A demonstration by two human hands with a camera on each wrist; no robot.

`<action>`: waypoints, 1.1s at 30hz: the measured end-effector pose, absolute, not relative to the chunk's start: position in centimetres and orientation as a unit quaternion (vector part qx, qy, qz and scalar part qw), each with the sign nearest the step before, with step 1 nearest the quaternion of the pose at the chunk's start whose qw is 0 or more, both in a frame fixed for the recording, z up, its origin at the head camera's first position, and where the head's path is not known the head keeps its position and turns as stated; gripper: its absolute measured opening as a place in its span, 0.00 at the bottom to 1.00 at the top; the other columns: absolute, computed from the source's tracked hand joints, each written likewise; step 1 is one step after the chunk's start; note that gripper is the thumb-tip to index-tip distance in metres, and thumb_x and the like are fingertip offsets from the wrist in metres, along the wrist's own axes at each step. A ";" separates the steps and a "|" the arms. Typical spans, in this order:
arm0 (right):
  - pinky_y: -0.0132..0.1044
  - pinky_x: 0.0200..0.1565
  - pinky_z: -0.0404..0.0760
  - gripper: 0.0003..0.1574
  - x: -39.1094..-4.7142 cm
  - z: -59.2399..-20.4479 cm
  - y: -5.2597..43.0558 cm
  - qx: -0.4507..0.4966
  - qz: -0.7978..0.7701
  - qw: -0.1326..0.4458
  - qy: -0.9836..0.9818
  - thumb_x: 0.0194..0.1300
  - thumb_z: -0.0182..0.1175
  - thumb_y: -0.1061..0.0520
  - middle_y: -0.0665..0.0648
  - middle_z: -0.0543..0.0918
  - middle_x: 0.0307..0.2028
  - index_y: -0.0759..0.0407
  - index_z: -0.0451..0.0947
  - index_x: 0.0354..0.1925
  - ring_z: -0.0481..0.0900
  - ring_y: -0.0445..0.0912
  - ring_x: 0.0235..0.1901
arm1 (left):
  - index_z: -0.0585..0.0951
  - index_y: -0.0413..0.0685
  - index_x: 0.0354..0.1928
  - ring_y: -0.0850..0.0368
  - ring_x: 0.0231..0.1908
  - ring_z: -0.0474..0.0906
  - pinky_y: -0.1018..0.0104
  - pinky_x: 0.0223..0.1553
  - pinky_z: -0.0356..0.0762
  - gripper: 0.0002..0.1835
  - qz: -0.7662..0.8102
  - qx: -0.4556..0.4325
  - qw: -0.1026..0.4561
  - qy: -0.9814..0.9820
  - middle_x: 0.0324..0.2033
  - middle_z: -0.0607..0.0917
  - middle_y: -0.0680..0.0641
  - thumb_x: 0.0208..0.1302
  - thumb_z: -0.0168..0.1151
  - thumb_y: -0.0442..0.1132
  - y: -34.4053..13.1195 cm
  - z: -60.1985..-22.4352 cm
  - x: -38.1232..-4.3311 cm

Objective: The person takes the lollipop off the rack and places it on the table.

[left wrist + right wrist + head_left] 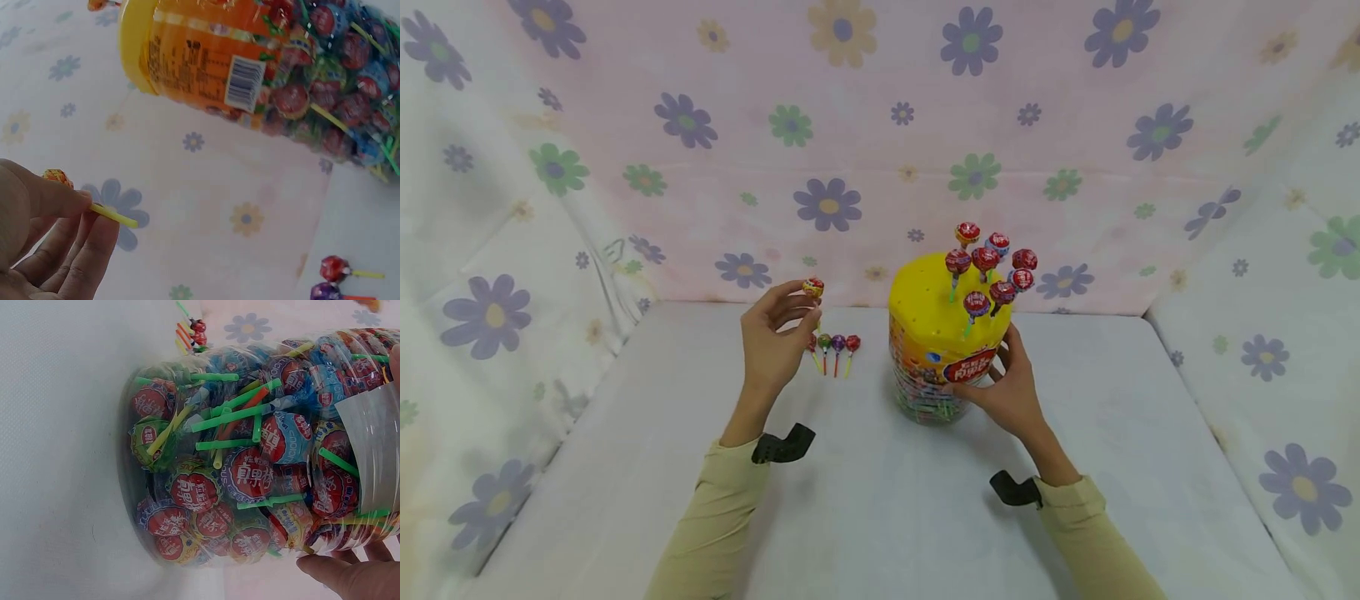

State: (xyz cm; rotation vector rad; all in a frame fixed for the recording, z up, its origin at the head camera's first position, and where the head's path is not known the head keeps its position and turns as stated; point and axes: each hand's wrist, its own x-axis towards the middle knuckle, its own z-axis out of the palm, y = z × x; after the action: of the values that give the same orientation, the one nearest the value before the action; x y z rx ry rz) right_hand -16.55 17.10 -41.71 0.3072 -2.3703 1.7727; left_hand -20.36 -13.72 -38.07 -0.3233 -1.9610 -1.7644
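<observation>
My left hand [772, 337] pinches a lollipop [813, 288] between thumb and fingers, its red-and-yellow wrapped head uppermost. In the left wrist view its yellow stick [119, 217] pokes out past the fingertips. To the right stands a clear plastic jar [244, 469], packed with wrapped lollipops. Its yellow lid [921, 308] has small holes, and several lollipops [985, 260] stand in the right half of it. My right hand [1011, 392] grips the jar's right side, thumb at the front near the red label; its other fingers are partly hidden behind the jar.
A short row of lollipops [838, 342] lies on the white-covered table [880, 500], just right of my left hand, sticks toward me. Flower-patterned cloth [865, 108] hangs behind the table and at both sides.
</observation>
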 end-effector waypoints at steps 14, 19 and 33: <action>0.63 0.67 0.71 0.63 -18.2 -45.2 18.5 0.111 0.601 0.097 -0.786 0.54 0.78 0.64 0.56 0.66 0.69 0.48 0.53 0.77 0.68 0.57 0.69 | 0.79 0.32 0.60 0.67 0.34 0.83 0.78 0.35 0.83 0.21 -0.606 0.032 0.135 -0.783 0.47 0.85 0.27 0.64 0.64 0.25 -18.9 -43.7 -21.4; 0.62 0.67 0.71 0.61 -18.3 -45.2 18.6 0.112 0.600 0.101 -0.786 0.54 0.77 0.64 0.56 0.67 0.69 0.49 0.54 0.77 0.69 0.57 0.68 | 0.77 0.33 0.62 0.63 0.36 0.84 0.78 0.35 0.84 0.23 -0.590 0.091 0.090 -0.797 0.51 0.85 0.29 0.65 0.65 0.27 -19.8 -46.1 -22.4; 0.62 0.67 0.71 0.62 -18.3 -45.2 18.3 0.116 0.602 0.097 -0.784 0.54 0.77 0.65 0.56 0.66 0.69 0.49 0.53 0.77 0.68 0.58 0.69 | 0.79 0.28 0.56 0.42 0.39 0.89 0.82 0.27 0.75 0.21 -0.508 0.106 0.107 -0.848 0.43 0.87 0.28 0.59 0.64 0.27 -21.2 -49.6 -24.4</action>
State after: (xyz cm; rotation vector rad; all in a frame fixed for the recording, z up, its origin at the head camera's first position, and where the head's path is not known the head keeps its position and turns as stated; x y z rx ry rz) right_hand -18.31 18.30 -45.21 0.3430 -2.3224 1.7825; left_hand -24.39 -21.17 -49.62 0.3114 -2.4977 -1.4944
